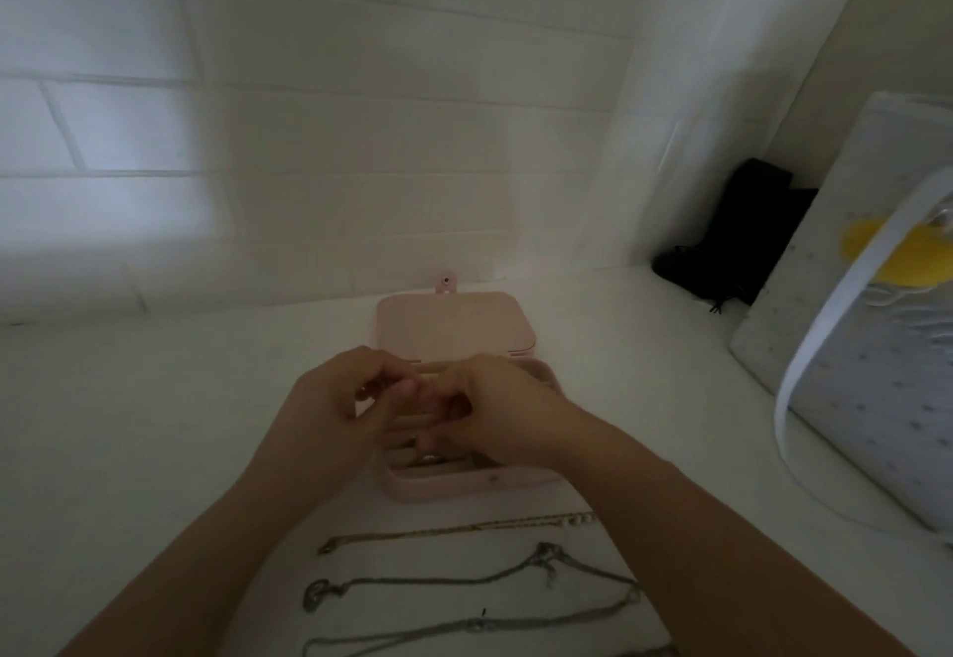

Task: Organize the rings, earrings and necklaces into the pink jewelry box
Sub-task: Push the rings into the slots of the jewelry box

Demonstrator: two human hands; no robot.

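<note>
The pink jewelry box lies open on the white surface, its lid folded back toward the wall. My left hand and my right hand meet above the box's cream slots, fingers curled and fingertips touching. The frame is blurred, so whatever they pinch is hidden. A small shiny piece sits in the front slots. In front of the box lie a gold necklace with pearls at its right end and two silver necklaces, all stretched left to right.
A black pouch leans in the back right corner. A grey dotted bag with a yellow patch and a white strap stands at the right. A white tiled wall rises just behind the box.
</note>
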